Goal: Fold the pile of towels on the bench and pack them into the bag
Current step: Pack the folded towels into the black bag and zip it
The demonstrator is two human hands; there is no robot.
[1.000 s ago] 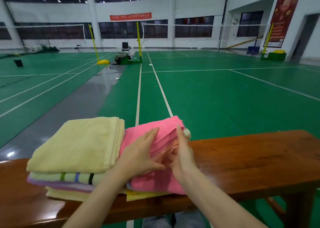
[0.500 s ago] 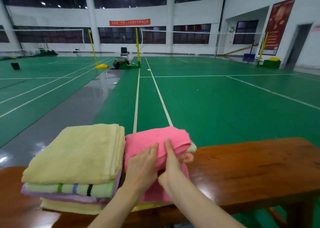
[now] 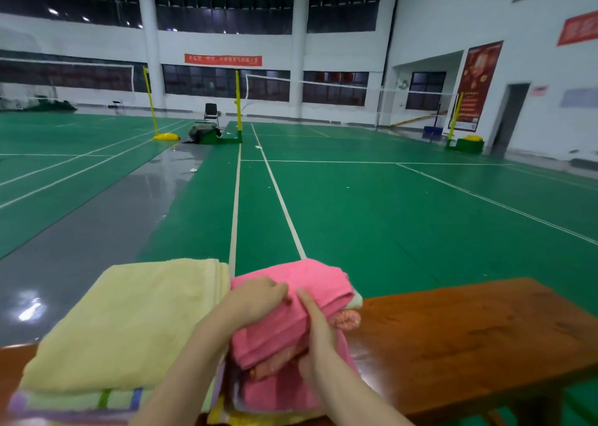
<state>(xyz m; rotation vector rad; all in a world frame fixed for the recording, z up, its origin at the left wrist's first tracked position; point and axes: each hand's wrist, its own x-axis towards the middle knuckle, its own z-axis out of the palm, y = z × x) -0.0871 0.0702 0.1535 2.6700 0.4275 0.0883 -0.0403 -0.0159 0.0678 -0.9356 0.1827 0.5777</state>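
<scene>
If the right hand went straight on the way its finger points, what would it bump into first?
Probably the pink towel: the right hand lies against its fold, finger pointing away across it. Past that, only floor seems to follow.

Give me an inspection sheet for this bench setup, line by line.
Surface: wooden bench, towels at its left end.
Job's things: pink towel partly folded; beside it, yellow towel tops a folded stack, striped towel beneath; no bag in view.
Clutter: nothing seen.
Hands: left hand grips the pink towel from above; right hand holds its folded edge.
Cables: nothing seen.
Surroundings: green court floor, yellow net posts, a chair far off.
</scene>
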